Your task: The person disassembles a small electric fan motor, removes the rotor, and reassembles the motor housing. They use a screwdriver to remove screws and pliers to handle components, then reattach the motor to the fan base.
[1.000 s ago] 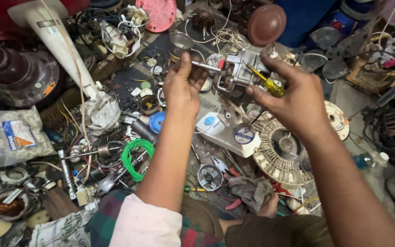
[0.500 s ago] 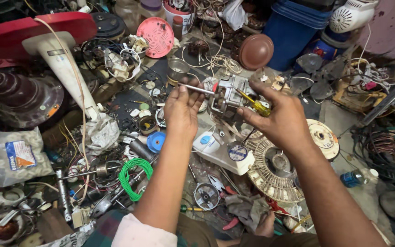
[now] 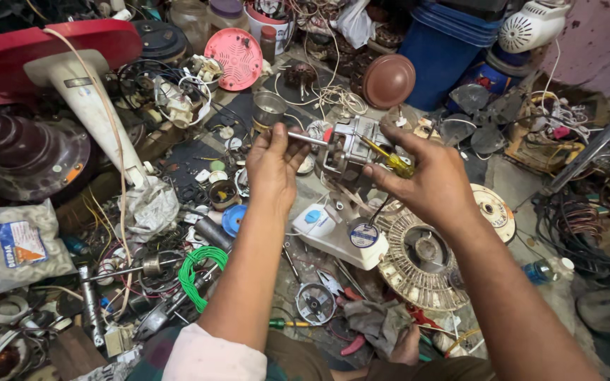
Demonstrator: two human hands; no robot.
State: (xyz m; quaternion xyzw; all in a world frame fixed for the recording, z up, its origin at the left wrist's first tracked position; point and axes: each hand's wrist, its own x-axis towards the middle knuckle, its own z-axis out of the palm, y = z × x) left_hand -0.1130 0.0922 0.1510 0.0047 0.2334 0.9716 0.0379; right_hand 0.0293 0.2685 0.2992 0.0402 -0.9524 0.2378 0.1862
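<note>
- Two hands are raised around a small grey electric motor [image 3: 347, 149], held up above the cluttered floor.
- Its steel shaft [image 3: 308, 139] is pinched by the left hand [image 3: 271, 166].
- A yellow-handled screwdriver [image 3: 388, 159] is gripped in the closed right hand [image 3: 428, 185], its tip set against the motor.
- Just below lie a white appliance housing [image 3: 333, 236] and a round fan grille [image 3: 421, 262].
- A green wire coil [image 3: 195, 271] is seen beside the left forearm.

motor [image 3: 347, 147]: grey metal, shaft pointing left | screwdriver [image 3: 388, 159]: yellow-handled, against motor
</note>
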